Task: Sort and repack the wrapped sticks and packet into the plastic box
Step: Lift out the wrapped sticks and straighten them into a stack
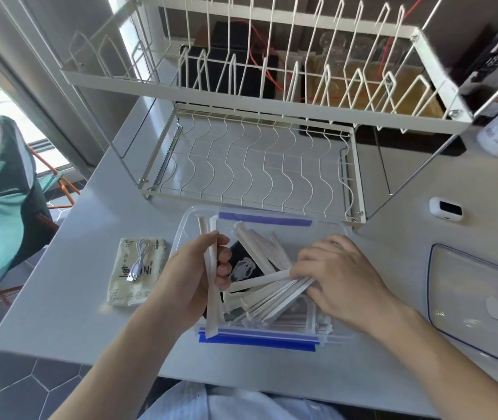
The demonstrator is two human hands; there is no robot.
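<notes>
Head view: your left hand (190,277) grips a few wrapped sticks (211,286); your right hand (335,277) gathers loose ones inside the plastic box (178,237). Sorting is midway; the packet (135,271) at nine o'clock waits outside.

The clear plastic box (181,234) stands on the white tabletop (69,313), just in front of a white wire dish rack (253,165). The left hand (190,280) holds a few wrapped sticks (211,286) upright over the box. The right hand (341,277) presses curled fingers on a fan of sticks (268,294) inside. A beige packet (135,271) with a white cable (140,257) on it lies left of the box. The lid (477,301) lies on the right.
</notes>
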